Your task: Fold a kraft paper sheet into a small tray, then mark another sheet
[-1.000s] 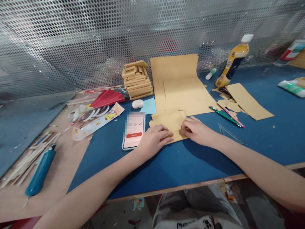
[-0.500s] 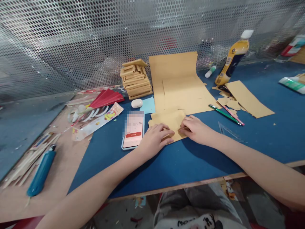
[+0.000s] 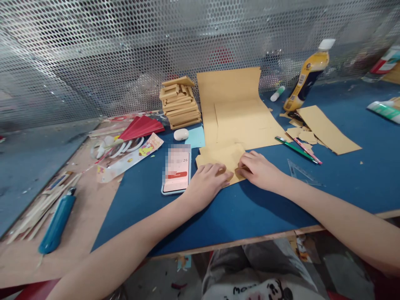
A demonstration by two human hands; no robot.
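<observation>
A small tan paper piece (image 3: 218, 155) with notched edges lies on the blue table mat, in front of a large tan sheet (image 3: 243, 116) whose back part curves up against the mesh. My left hand (image 3: 208, 183) rests on the small piece's lower left part, fingers bent and reaching toward the right hand. On its right edge, my right hand (image 3: 256, 168) has its fingers closed in a pinch on the paper. A phone (image 3: 177, 171) lies just left of my left hand.
Behind stand a stack of folded tan pieces (image 3: 181, 104) and a yellow bottle (image 3: 308, 75). To the right lie a green pen (image 3: 296, 150), a clear set square (image 3: 304, 175) and paper scraps (image 3: 306, 135). A blue-handled tool (image 3: 58, 223) lies at left.
My left hand has slid slightly right along the paper, its fingers closer to my right hand. My right hand keeps its hold on the edge. The view has shifted slightly.
</observation>
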